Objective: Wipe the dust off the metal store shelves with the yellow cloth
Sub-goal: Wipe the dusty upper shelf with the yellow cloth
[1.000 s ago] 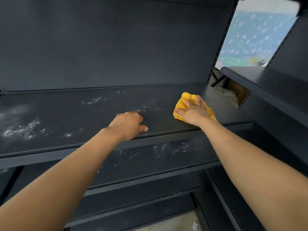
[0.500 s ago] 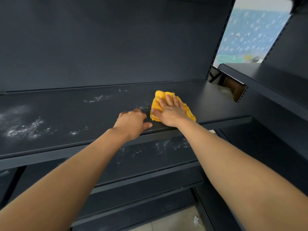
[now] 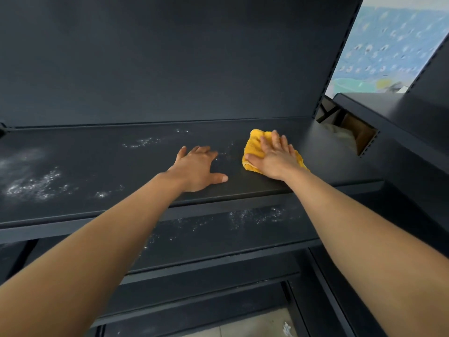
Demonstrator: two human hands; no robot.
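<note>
Much of the yellow cloth lies hidden under the right hand, which presses flat on it, fingers spread, gripping nothing. The cloth is nubby terry, bunched, on the upper shelf. Left of the cloth, the left hand rests palm-down, fingers apart, on bare matte dark metal. White dust patches speckle the shelf far left of the cloth; more dust shows on the shelf below.

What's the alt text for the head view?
A right hand presses a yellow cloth flat on a dark metal shelf; the left hand rests flat beside it. White dust patches remain at left.
</note>
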